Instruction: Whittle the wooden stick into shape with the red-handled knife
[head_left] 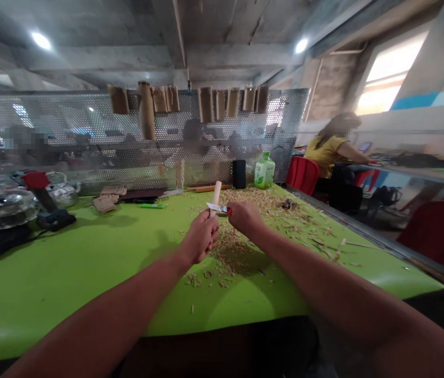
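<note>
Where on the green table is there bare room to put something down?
The widest bare patch of table lies between the power tool and the left hand. Crowded: wood shavings spread from below the knife to the bottle.

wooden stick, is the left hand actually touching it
Touching: the head view shows the left hand closed around the lower part of the wooden stick, whose upper end sticks out above the fist.

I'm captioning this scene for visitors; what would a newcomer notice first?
Probably the bright green tabletop spreading across the lower picture. Near its middle, the right hand holds a knife across a pale wooden stick gripped in the left hand. Shavings lie scattered below and to the right.
</note>
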`<act>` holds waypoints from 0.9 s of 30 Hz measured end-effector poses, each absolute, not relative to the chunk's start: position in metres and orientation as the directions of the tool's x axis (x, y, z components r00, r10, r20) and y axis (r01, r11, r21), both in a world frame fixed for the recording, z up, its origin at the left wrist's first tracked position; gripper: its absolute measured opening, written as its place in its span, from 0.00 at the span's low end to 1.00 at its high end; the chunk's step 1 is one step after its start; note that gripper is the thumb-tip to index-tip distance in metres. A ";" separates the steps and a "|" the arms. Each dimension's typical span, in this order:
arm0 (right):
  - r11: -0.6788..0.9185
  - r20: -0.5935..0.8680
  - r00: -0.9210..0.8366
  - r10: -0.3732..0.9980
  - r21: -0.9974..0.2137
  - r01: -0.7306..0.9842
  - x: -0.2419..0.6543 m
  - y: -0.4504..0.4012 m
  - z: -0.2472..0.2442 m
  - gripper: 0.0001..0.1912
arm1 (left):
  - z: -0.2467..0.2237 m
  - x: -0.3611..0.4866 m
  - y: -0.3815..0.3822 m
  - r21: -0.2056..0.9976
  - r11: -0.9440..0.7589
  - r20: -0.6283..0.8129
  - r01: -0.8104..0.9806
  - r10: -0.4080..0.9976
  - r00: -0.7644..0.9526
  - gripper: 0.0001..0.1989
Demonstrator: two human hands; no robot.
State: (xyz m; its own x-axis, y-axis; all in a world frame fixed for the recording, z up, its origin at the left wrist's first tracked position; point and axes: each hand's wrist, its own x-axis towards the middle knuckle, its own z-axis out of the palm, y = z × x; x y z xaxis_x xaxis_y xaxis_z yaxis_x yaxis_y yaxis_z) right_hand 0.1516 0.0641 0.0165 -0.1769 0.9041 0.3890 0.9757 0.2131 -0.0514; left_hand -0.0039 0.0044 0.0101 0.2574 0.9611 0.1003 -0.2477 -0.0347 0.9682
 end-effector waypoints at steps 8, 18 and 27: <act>0.223 0.447 -0.156 0.881 -0.102 0.970 0.166 0.074 0.019 0.14 | 0.017 -0.003 -0.011 0.978 -0.025 0.088 -0.206 0.949 0.302 0.08; -0.172 0.351 0.381 0.855 -0.501 0.848 0.230 0.107 0.030 0.21 | 0.016 0.001 -0.014 0.964 -0.001 0.094 -0.265 0.938 0.335 0.11; 0.197 0.402 -0.108 0.909 -0.186 0.963 0.151 0.066 0.013 0.15 | 0.012 -0.002 0.001 0.968 -0.029 0.096 -0.249 0.960 0.265 0.09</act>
State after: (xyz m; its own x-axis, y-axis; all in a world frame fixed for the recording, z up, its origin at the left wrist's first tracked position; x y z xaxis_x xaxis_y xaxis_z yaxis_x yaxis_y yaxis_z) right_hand 0.1508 0.0663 0.0132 -0.1084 0.9090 0.4024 0.9625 0.1972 -0.1862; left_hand -0.0022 0.0014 0.0120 0.2646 0.9595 0.0964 -0.2487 -0.0287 0.9681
